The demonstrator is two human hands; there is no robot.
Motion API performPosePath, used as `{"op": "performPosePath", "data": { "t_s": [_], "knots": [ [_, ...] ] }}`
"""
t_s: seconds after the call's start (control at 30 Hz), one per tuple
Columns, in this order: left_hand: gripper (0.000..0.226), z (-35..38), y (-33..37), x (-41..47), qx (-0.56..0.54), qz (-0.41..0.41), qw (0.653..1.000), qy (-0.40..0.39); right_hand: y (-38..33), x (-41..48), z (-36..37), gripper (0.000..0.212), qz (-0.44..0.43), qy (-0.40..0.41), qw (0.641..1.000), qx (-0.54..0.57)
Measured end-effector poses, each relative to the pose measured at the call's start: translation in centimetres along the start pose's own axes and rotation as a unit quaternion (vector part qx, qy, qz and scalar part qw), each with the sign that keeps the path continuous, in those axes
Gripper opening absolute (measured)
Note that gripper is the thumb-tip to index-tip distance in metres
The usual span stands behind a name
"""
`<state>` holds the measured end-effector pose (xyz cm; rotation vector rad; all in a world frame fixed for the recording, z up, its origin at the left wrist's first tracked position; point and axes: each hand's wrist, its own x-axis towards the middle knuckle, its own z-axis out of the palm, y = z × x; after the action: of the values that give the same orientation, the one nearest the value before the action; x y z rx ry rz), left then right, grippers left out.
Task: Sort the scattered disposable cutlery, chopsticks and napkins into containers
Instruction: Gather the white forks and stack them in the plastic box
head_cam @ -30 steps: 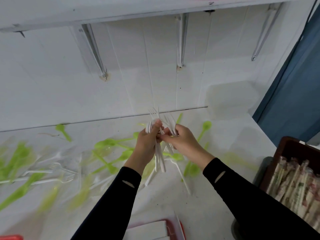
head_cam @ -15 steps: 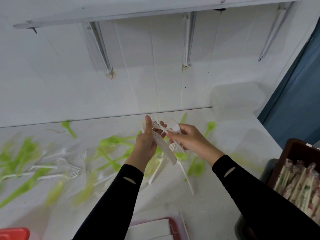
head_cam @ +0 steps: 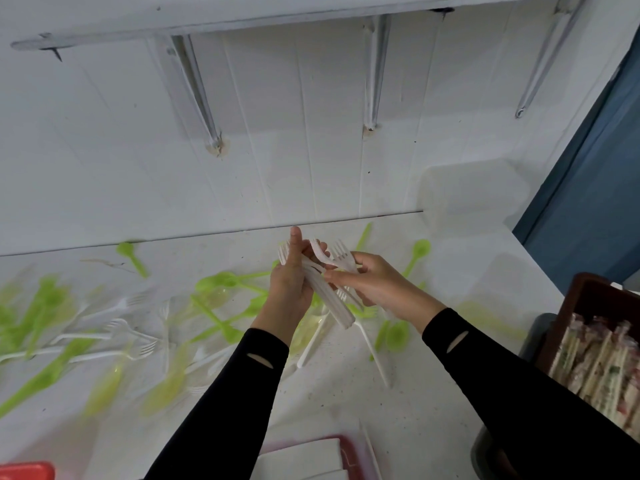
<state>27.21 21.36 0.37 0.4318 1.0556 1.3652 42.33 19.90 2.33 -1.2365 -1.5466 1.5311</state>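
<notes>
Three containers edged the frame: a brown crate (head_cam: 585, 292) at 4 o'clock packed with paper-wrapped chopsticks (head_cam: 602, 362), a red tray (head_cam: 351, 452) at 6 o'clock holding white napkins (head_cam: 301, 460), and a red container (head_cam: 24, 471) at 7 o'clock, cut off so that its contents could not be seen. At centre, the left hand (head_cam: 289, 289) gripped a bundle of white forks (head_cam: 330, 301), thumb straight up. The right hand (head_cam: 379, 289) pinched the same bundle from the 3 o'clock side, fingers curled on the fork necks. Green spoons (head_cam: 221, 282) and loose forks (head_cam: 128, 336) lay scattered over the white surface (head_cam: 398, 427) from 9 o'clock round to 2 o'clock, many of them blurred. A white panelled wall (head_cam: 294, 150) with shelf brackets (head_cam: 201, 95) rose behind, and a blue panel (head_cam: 588, 202) stood at 2 o'clock. A pale translucent box (head_cam: 474, 192) in the 1 o'clock corner was hard to make out.
</notes>
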Motion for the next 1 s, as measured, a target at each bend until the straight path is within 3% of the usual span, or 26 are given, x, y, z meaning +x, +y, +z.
{"op": "performPosePath", "data": {
  "t_s": [0.07,0.13,0.27,0.4,0.67,0.77,0.87,0.93,1.0],
  "knots": [
    [0.058,0.1,0.1,0.0,-0.02,-0.011,1.0,0.019,0.1,0.2,0.2,0.008,-0.004,0.005,1.0,-0.02],
    [0.067,0.3,0.0,-0.2,-0.014,-0.027,0.999,0.016,0.2,0.2,0.2,0.017,0.005,0.001,0.999,-0.033],
    [0.046,0.3,-0.1,-0.4,0.001,0.007,1.0,-0.002,-0.1,0.4,0.2,0.02,0.027,-0.021,0.999,-0.011],
    [0.039,0.3,-0.3,-0.4,-0.012,0.025,1.0,0.008,0.0,1.5,0.6,0.02,0.069,0.026,0.997,-0.001],
    [0.028,0.0,-0.9,-0.2,-0.006,-0.001,1.0,0.006,1.5,1.5,-0.1,0.021,0.015,0.054,0.995,-0.084],
    [0.013,-0.3,-1.0,-0.2,-0.007,0.012,1.0,0.019,1.4,1.7,-0.3,0.026,0.033,0.057,0.998,-0.018],
    [0.017,-0.4,-0.9,0.1,-0.027,0.014,0.997,0.074,1.3,1.9,-0.9,0.032,0.05,0.106,0.993,-0.025],
    [0.024,-0.5,-0.7,0.2,-0.017,0.007,0.996,0.086,1.2,2.1,-1.4,0.029,0.093,0.113,0.989,-0.004],
    [0.027,-0.5,-0.8,0.1,0.009,0.0,0.998,0.067,0.8,2.2,-1.5,0.016,0.153,0.089,0.981,0.083]
  ]
}}
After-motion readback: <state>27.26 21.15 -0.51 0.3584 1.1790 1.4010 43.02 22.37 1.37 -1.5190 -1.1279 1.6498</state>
